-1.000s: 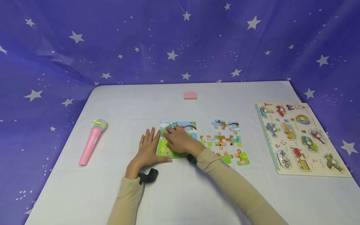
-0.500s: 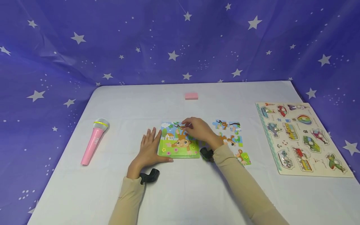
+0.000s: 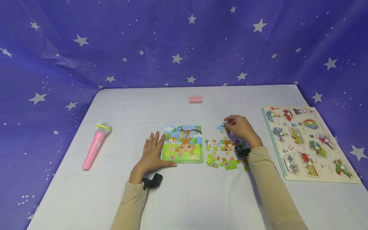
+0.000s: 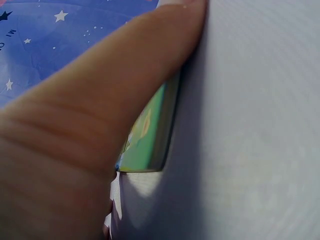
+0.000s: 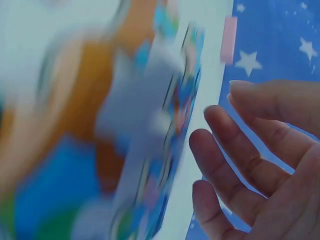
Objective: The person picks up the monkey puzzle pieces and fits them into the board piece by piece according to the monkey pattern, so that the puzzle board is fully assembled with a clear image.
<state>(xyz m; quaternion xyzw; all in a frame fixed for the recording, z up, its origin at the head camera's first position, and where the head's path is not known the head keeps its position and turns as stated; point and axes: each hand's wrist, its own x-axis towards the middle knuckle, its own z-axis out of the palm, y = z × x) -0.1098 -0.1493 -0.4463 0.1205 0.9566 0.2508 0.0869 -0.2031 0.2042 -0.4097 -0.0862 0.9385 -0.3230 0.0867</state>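
A square picture board (image 3: pixel 179 159) showing a monkey hanging from a branch lies mid-table. My left hand (image 3: pixel 150 158) rests beside its left side with fingers straight, the thumb along the near edge; the left wrist view shows that thumb crossing in front of the board's green edge (image 4: pixel 157 135). To the right of the board lie several loose jigsaw pieces (image 3: pixel 212 159). My right hand (image 3: pixel 241 127) is over the far row of them, fingertips at a blue branch piece (image 3: pixel 220 128). In the right wrist view its fingers are loosely bent and apart, with nothing seen between them.
A pink toy microphone (image 3: pixel 95 148) lies on the left. At the back is a small pink block (image 3: pixel 195 100). A large wooden knob puzzle board (image 3: pixel 299 174) with vehicle pieces occupies the right side. A purple starry cloth (image 3: pixel 161 41) hangs behind the white table (image 3: pixel 184 201).
My right hand has moved right, from over the picture board to the far loose pieces, uncovering the monkey picture. My left hand has stayed at the board's left side.
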